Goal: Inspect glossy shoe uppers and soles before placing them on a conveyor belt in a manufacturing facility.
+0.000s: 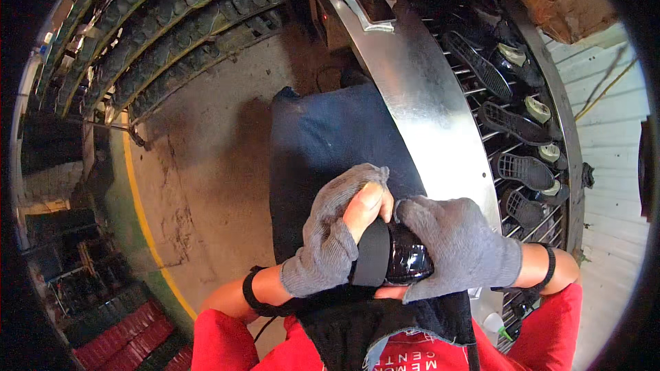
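Observation:
Close to my body, above my lap, I hold a black shoe (410,261) with a glossy upper; a dull black band, perhaps its sole, runs along the left side. My left hand (328,233), in a grey knit glove with the thumb tip bare, is closed around that left side. From the right, my right hand (464,244), gloved in the same grey, wraps over the glossy part, its fingers partly hidden. The two hands nearly meet at the far end of the shoe. Dark blue cloth (330,137) lies beneath them over my lap.
A shiny metal bench (433,96) curves along my right, with a phone (371,3) on papers and a glass at its far end. Beyond it, several black shoes lie on a rod rack (485,127). Tiered shoe racks (185,27) stand far left. A green-tipped bottle (496,326) is near my right elbow.

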`<control>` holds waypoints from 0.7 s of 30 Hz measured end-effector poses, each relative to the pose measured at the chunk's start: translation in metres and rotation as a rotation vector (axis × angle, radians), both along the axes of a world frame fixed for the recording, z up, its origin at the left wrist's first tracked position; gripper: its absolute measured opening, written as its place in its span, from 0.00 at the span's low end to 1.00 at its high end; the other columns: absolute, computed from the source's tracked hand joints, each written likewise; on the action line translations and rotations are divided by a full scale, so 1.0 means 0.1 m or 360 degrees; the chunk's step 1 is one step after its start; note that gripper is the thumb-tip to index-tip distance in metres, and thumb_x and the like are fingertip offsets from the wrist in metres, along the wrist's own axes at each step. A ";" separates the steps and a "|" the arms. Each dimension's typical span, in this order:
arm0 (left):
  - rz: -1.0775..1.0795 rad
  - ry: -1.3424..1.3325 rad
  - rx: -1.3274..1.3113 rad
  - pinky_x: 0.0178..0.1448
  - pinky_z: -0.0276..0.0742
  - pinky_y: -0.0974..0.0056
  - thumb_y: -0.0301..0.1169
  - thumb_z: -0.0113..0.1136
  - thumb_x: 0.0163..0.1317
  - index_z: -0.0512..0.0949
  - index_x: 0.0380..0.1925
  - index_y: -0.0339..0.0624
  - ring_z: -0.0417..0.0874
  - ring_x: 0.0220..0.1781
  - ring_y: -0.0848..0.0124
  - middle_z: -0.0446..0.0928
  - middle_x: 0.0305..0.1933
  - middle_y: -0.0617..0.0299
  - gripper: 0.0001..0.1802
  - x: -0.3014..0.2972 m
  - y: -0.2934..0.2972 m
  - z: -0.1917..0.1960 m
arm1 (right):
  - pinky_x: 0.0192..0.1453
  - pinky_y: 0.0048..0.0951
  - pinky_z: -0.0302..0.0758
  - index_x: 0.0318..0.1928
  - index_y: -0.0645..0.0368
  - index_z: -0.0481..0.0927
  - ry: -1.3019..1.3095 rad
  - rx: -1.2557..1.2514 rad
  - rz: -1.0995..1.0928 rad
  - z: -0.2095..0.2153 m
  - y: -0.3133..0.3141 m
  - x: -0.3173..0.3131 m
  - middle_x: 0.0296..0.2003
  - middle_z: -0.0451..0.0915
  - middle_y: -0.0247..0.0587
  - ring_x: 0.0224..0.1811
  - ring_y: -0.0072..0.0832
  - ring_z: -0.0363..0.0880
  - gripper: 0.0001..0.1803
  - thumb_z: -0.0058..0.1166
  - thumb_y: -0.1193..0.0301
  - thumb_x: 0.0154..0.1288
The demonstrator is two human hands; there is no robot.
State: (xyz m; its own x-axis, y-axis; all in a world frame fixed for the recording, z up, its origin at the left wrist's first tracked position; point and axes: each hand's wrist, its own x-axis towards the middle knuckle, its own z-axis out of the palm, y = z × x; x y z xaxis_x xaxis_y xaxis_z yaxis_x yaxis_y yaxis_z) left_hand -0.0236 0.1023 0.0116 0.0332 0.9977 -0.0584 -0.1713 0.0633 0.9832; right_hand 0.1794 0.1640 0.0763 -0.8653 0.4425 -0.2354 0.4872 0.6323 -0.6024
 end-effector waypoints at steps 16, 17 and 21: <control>0.0504 -0.0021 0.0367 0.51 0.67 0.66 0.51 0.40 0.84 0.73 0.40 0.39 0.68 0.41 0.74 0.69 0.37 0.66 0.26 -0.05 0.35 0.05 | 0.41 0.28 0.83 0.46 0.65 0.83 0.1450 -0.1601 -0.1736 -0.36 0.13 -0.66 0.35 0.87 0.44 0.33 0.30 0.87 0.40 0.36 0.37 0.82; 0.0447 -0.0116 0.0585 0.53 0.68 0.65 0.48 0.42 0.83 0.74 0.44 0.38 0.69 0.42 0.73 0.70 0.38 0.65 0.23 -0.10 0.32 0.12 | 0.40 0.28 0.83 0.45 0.65 0.82 0.1321 -0.1678 -0.1731 -0.20 0.22 -0.60 0.34 0.87 0.45 0.32 0.30 0.87 0.40 0.36 0.37 0.82; 0.0399 0.0447 0.0495 0.58 0.75 0.63 0.45 0.53 0.80 0.77 0.55 0.35 0.75 0.49 0.70 0.74 0.52 0.61 0.22 -0.44 0.31 0.17 | 0.49 0.43 0.81 0.32 0.61 0.86 0.1223 -0.0262 0.0063 0.18 0.49 -0.60 0.31 0.85 0.46 0.39 0.41 0.85 0.39 0.50 0.33 0.68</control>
